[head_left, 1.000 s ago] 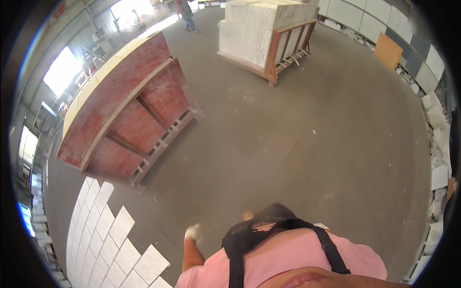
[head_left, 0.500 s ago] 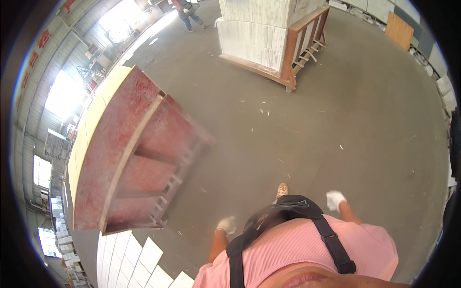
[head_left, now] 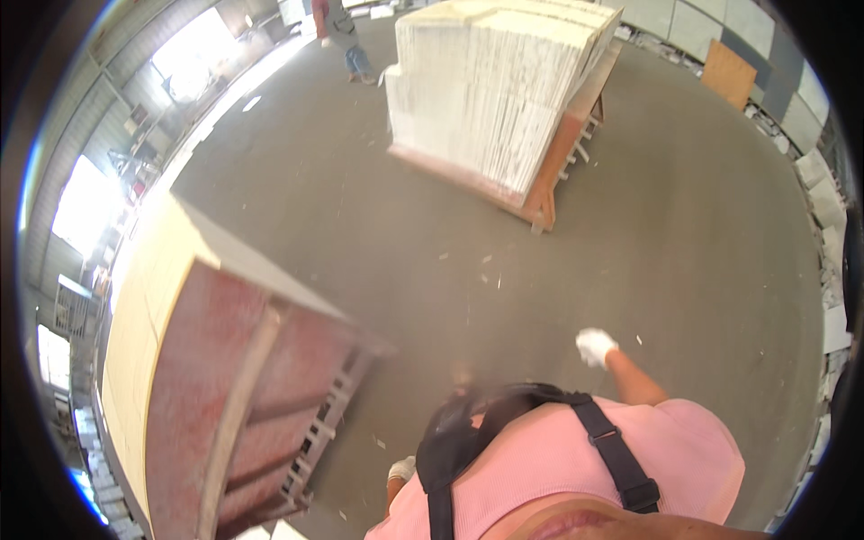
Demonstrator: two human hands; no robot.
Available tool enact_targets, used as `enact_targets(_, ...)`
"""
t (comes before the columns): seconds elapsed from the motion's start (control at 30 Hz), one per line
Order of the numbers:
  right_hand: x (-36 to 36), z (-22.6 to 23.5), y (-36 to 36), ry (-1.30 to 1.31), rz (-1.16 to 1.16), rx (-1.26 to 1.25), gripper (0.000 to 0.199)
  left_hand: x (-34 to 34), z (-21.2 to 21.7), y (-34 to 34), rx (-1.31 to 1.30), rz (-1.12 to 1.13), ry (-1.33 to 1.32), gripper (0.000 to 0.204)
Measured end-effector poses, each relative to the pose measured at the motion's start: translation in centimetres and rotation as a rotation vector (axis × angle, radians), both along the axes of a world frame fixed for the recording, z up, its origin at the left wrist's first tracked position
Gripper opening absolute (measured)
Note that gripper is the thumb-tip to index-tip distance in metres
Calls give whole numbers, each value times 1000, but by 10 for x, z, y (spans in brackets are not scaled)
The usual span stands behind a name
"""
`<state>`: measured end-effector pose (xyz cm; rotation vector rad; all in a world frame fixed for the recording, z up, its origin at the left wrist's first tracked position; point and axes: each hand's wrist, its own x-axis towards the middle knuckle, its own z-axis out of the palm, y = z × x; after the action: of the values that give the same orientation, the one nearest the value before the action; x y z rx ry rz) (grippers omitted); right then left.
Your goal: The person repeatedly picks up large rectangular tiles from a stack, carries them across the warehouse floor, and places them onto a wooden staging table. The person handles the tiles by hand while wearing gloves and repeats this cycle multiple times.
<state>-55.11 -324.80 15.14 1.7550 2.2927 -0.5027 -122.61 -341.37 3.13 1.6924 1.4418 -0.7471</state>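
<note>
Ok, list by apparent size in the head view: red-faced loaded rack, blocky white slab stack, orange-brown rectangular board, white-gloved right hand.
1. Red-faced loaded rack
2. White slab stack
3. Orange-brown board
4. White-gloved right hand
Nearness may enlarge the rack.

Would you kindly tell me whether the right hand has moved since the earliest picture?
Yes: the right hand has moved forward; it barely showed then, and is now plainly nearer the stack of white slabs ahead.

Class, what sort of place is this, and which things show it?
Probably a stone or tile workshop or warehouse: thin white slabs stand tightly stacked on a reddish-brown frame, and large rectangular white and grey panels line the far right side.
</note>
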Motion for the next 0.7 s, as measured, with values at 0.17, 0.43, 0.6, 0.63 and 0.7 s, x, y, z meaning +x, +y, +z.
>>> enact_targets(0.17,-16,-57,-44,172,-892,-936,39,-24,1,256,198,-767,-101,27)
enact_targets(0.43,-39,-72,34,391,-1019,-885,42,69,76,577,166,649,-648,11)
enact_targets(0.6,-2,-53,254,-57,-35,-665,23,106,99,661,503,-61,-628,12)
enact_targets(0.63,6,-46,306,-19,-81,-587,25,99,104,678,64,337,-852,13)
enact_targets(0.7,19,-22,408,259,-405,-451,13,91,109,709,-919,1116,-1252,16)
